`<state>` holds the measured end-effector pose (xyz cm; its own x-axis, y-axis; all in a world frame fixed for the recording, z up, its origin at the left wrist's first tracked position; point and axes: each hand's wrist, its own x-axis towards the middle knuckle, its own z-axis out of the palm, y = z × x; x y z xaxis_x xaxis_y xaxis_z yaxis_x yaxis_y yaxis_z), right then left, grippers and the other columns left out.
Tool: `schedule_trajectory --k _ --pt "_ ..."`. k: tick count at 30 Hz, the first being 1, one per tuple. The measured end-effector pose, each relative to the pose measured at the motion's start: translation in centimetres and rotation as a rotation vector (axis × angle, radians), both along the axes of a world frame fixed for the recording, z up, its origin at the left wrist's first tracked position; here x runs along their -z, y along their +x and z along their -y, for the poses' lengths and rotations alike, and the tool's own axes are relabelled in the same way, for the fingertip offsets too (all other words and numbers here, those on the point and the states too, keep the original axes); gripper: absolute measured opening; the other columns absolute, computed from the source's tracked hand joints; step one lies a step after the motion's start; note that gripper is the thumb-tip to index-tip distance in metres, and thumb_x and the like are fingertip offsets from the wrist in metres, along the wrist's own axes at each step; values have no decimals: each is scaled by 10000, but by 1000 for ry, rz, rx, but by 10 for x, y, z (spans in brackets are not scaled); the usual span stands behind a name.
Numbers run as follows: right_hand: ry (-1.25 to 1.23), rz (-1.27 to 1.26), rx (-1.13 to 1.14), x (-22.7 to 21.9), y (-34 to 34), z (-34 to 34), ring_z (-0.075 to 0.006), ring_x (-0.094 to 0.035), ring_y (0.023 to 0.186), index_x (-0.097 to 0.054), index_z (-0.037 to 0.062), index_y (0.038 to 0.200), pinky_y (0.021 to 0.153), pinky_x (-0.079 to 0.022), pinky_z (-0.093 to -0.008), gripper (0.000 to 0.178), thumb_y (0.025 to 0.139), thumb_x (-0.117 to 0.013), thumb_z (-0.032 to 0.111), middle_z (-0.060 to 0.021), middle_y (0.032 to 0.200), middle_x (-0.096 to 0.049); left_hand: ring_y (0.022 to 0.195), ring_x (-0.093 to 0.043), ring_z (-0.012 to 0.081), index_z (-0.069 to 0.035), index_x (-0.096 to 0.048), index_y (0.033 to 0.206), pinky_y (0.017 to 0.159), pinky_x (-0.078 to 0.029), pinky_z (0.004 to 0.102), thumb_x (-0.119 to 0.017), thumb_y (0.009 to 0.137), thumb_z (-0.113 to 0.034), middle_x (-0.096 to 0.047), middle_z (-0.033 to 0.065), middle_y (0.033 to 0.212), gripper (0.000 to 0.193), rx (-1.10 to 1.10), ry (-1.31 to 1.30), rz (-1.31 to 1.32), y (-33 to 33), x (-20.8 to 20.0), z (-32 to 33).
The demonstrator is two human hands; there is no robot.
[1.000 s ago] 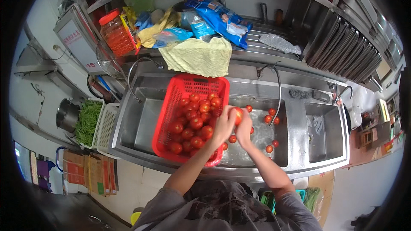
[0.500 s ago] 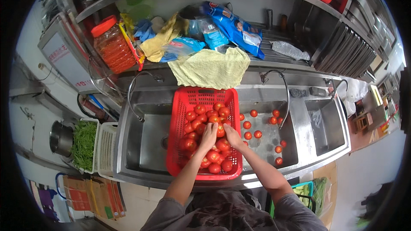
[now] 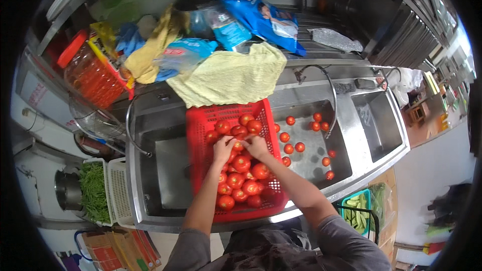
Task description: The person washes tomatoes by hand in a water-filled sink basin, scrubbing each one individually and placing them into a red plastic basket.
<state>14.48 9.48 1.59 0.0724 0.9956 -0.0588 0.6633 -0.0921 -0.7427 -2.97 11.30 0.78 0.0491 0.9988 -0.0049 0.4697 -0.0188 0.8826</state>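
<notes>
A red perforated basket [image 3: 200, 120] heaped with wet red tomatoes [image 3: 236, 179] rests across the sink in front of me. My left hand [image 3: 222, 149] and my right hand [image 3: 257, 147] meet over the middle of the heap. Between them is a single tomato [image 3: 238, 145], with the fingertips of both hands closed on it from either side. Parts of the fingers are hidden behind the hands. Several more tomatoes [image 3: 299, 147] lie loose in the sink basin [image 3: 314, 163] to the right of the basket.
A pale yellow cloth [image 3: 236, 76] hangs off the shelf behind the basket. Thin curved taps [image 3: 333, 93] reach over the basins. Farther left stand green beans [image 3: 94, 190] and a white crate [image 3: 119, 190]. Sliced green vegetables fill a teal basket [image 3: 369, 201] at lower right.
The view has shifted and turned a little. Both hands have moved slightly left over the heap, and their fingertips have come together on a tomato.
</notes>
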Motion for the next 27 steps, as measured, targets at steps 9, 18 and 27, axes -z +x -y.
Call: schedule_trajectory --k 9,18,27 --pt "-47 313 -24 -35 0 13 -382 -621 959 -678 72 1060 856 -491 -461 336 897 -595 354 -180 953 -686 975 -647 304 -61 -642 1116 836 -511 401 -737 802 -269 -669 159 1032 388 7 -120 -20 4 0 -6" --pt "361 -252 202 -62 107 103 -226 -670 849 -653 46 1042 693 -508 -319 179 912 -537 86 -132 936 -690 947 -643 224 -10 -646 1055 841 -505 325 -653 872 -89 -655 124 1001 199 60 273 39 116 -87 30" --pt "115 -297 379 16 254 178 -168 -682 824 -665 20 1005 729 -511 -289 195 919 -493 52 -106 872 -706 911 -679 207 -18 -642 1071 812 -510 319 -596 920 -169 -704 119 975 218 280 -66 308 282 -43 83"
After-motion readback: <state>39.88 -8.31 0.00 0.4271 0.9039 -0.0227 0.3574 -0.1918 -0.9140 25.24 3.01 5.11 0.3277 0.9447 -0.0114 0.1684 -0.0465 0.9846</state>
